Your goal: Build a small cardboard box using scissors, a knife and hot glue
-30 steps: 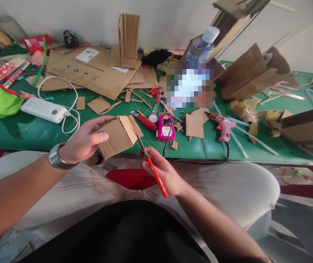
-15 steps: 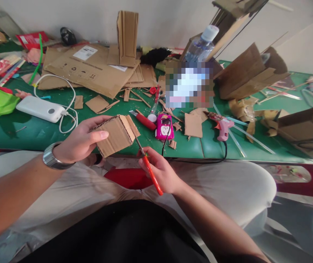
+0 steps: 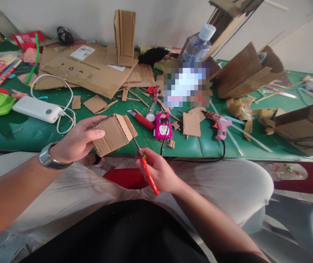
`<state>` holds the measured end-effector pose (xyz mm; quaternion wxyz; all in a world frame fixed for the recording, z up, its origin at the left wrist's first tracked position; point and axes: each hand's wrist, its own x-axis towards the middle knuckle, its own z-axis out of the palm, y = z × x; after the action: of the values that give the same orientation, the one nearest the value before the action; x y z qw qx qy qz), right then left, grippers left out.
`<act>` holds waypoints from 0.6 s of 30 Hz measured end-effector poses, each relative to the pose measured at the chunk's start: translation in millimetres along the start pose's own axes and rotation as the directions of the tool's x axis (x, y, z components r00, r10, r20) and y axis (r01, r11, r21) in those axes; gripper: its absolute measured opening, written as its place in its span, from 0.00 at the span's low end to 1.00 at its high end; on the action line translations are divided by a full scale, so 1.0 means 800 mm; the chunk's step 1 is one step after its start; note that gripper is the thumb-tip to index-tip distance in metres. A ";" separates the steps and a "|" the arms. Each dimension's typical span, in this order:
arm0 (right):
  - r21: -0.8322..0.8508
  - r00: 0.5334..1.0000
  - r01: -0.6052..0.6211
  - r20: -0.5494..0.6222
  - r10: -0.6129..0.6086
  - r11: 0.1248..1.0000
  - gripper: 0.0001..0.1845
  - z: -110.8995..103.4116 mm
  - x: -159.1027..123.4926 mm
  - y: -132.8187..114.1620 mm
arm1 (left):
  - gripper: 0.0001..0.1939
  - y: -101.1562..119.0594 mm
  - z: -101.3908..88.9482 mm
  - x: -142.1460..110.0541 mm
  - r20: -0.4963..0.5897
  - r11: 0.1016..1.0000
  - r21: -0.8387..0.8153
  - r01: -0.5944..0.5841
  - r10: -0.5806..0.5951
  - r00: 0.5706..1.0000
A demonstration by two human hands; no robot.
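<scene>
My left hand, with a metal watch on the wrist, grips a folded piece of brown corrugated cardboard above my lap, thumb on its front face. My right hand is closed round the red handles of a pair of scissors. The thin blades point up and left to the cardboard's lower right edge, beside a narrow strip that stands off from it.
The green table ahead carries cardboard sheets and scraps, a white power bank with cable, a red utility knife, a pink toy-like gadget, a pink glue gun and a water bottle. Larger cardboard pieces stand at right.
Both hands with the cardboard and scissors keep their hold. The whole scene has slid slightly left and up as my head turned. The blades stay at the same edge.
</scene>
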<state>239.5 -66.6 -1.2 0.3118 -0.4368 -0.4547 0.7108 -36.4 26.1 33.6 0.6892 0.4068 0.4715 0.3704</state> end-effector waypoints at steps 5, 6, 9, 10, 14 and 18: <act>0.028 1.000 -0.009 0.017 0.008 1.000 0.23 -0.001 -0.002 0.000 | 0.31 -0.004 -0.002 0.000 0.052 1.000 0.010 -0.026 0.026 0.998; 0.035 1.000 -0.009 0.019 0.009 0.999 0.24 0.000 -0.002 0.000 | 0.30 -0.005 -0.003 -0.001 0.073 1.000 0.009 -0.025 0.024 0.997; 0.049 1.000 -0.009 0.018 0.008 0.999 0.26 0.002 -0.002 0.000 | 0.28 -0.007 -0.002 -0.002 0.118 1.000 0.007 -0.011 0.010 0.993; 0.055 1.000 -0.007 0.016 0.006 0.998 0.26 0.003 -0.002 0.000 | 0.28 -0.007 -0.002 -0.002 0.123 1.000 0.009 -0.010 0.009 0.992; 0.067 1.000 0.000 -0.004 0.000 0.998 0.27 0.007 0.001 -0.003 | 0.26 -0.007 -0.002 -0.002 0.094 0.999 0.019 -0.031 0.029 0.995; 0.026 0.999 -0.006 -0.032 0.007 1.000 0.27 0.009 0.002 -0.009 | 0.29 -0.007 -0.002 -0.002 0.083 1.000 0.007 -0.013 0.012 0.996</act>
<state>232.8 -65.1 6.2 0.3225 -0.4454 -0.4389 0.7106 -37.8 22.7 28.6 0.7045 0.4274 0.4411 0.3557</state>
